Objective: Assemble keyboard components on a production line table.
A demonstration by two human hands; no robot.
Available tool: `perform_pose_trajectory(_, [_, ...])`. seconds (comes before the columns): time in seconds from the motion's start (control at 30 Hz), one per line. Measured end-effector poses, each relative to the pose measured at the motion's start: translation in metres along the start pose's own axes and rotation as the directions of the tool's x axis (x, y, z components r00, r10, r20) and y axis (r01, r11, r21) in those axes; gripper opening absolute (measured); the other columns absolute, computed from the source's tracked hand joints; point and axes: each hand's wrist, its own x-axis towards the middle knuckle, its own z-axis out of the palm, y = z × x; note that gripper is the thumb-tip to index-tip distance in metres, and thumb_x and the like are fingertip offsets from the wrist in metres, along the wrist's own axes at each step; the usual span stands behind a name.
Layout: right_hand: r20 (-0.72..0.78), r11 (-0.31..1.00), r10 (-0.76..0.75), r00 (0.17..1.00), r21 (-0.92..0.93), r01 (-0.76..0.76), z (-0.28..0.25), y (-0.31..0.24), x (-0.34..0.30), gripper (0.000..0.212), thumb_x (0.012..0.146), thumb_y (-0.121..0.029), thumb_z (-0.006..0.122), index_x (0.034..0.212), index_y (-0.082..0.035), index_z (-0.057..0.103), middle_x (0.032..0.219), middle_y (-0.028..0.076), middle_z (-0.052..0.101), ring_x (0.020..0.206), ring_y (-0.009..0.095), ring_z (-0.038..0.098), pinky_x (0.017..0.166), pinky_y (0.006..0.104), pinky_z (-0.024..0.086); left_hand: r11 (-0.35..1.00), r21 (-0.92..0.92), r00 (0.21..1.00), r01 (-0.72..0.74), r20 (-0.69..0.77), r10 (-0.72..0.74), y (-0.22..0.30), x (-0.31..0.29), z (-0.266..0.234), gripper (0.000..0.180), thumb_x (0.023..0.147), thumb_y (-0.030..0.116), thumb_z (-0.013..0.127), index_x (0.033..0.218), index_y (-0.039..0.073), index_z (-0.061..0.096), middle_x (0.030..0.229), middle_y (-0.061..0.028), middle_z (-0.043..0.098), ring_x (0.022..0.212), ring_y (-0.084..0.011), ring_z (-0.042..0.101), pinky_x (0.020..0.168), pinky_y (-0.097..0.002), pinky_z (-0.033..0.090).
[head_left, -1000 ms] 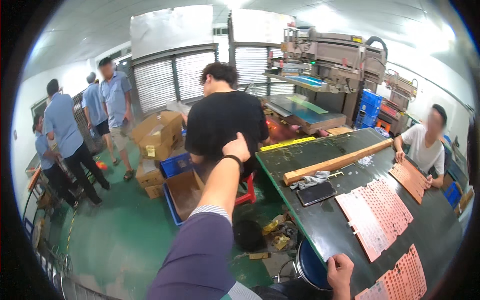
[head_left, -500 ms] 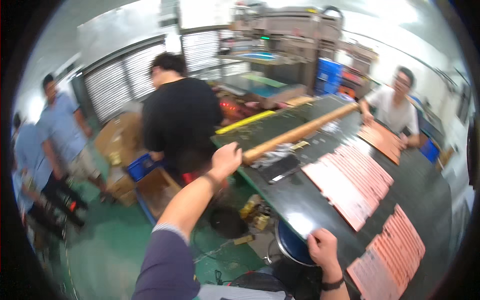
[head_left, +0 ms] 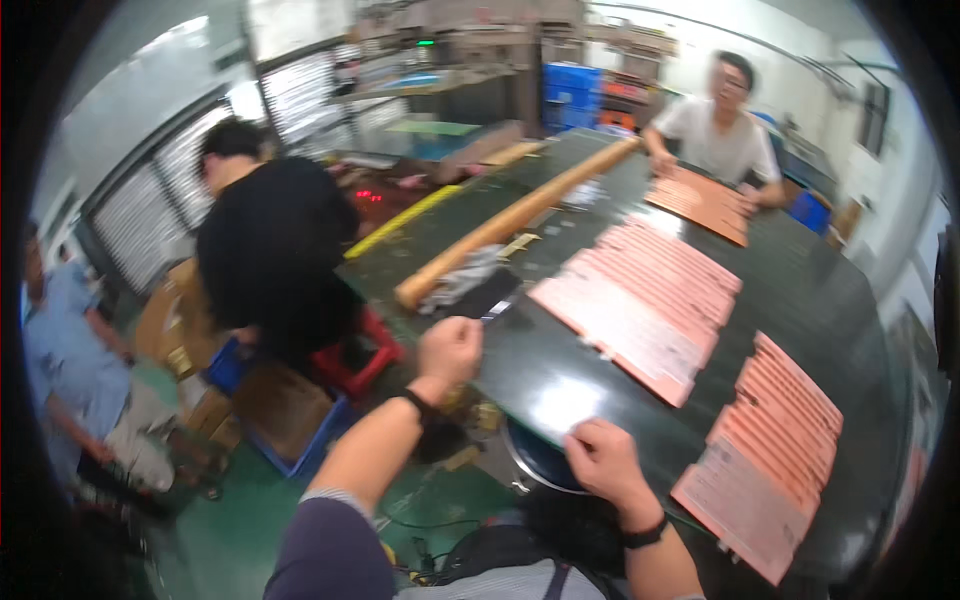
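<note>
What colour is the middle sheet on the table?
The middle sheet is pinkish orange. The head view shows it best.

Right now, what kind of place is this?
Probably a factory workshop: there are flat pinkish panels on a big dark worktable, and blue crates stacked behind it.

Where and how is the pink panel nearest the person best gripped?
Probably by its near edge, coming from the person's side with the right hand. The panel looks like a thin sheet lying flat, and that edge sits at or close to the rim of the table, so a pinch from above and below seems easiest there.
</note>
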Motion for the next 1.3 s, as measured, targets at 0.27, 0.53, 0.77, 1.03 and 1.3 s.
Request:
perform_pose_trajectory(0.27, [0.002,0.993,0.021,1.000,-0.114,-0.021,-0.005,0.002,-0.009,0.009,0.074,-0.003,0.063,0.068,0.002,0.058,0.067,0.016,0.057,0.062,0.031,0.057,0.058,0.0362,0.045,0.995,-0.075,0.997,-0.060,-0.063,0.055,0.005,-0.007,0.028,0.022,0.085,0.019,0.058,0.069,0.004,0.057,0.071,-0.0161,0.058,0.069,-0.0356,0.058,0.060,-0.0415,0.045])
perform_pose_trajectory(0.53, [-0.074,0.996,-0.049,0.996,-0.074,0.044,-0.001,-0.001,-0.007,0.009,0.072,0.000,0.060,0.067,0.004,0.054,0.065,0.016,0.053,0.060,0.028,0.053,0.057,0.0349,0.040,0.995,-0.078,0.993,-0.066,-0.100,0.058,0.005,-0.006,0.024,0.023,0.086,0.018,0.056,0.068,0.004,0.054,0.070,-0.0158,0.056,0.068,-0.0353,0.057,0.060,-0.0422,0.044])
perform_pose_trajectory(0.77, [-0.072,0.992,-0.075,0.995,-0.105,0.067,-0.002,0.003,-0.007,0.010,0.073,-0.001,0.060,0.067,0.004,0.053,0.066,0.016,0.053,0.060,0.029,0.053,0.058,0.0354,0.040,0.994,-0.085,0.991,-0.074,-0.116,0.064,0.005,-0.006,0.028,0.025,0.086,0.018,0.055,0.067,0.004,0.051,0.068,-0.0156,0.053,0.068,-0.0354,0.056,0.060,-0.0426,0.044])
perform_pose_trajectory(1.03, [-0.059,0.992,-0.091,0.994,-0.090,0.086,-0.002,0.002,-0.009,0.011,0.074,0.001,0.059,0.067,0.004,0.051,0.066,0.016,0.051,0.061,0.029,0.052,0.058,0.0356,0.040,0.991,-0.095,0.986,-0.091,-0.151,0.076,0.006,-0.007,0.028,0.024,0.086,0.017,0.056,0.067,0.004,0.051,0.067,-0.0156,0.053,0.067,-0.0353,0.056,0.060,-0.0428,0.044])
perform_pose_trajectory(1.3, [-0.046,0.991,-0.089,0.995,-0.105,0.083,-0.001,0.003,-0.008,0.010,0.074,0.002,0.058,0.067,0.004,0.051,0.066,0.015,0.052,0.062,0.028,0.052,0.059,0.0350,0.041,0.986,-0.099,0.977,-0.137,-0.176,0.118,0.005,-0.006,0.027,0.023,0.085,0.016,0.056,0.066,0.004,0.050,0.065,-0.0156,0.052,0.065,-0.0357,0.055,0.060,-0.0440,0.043])
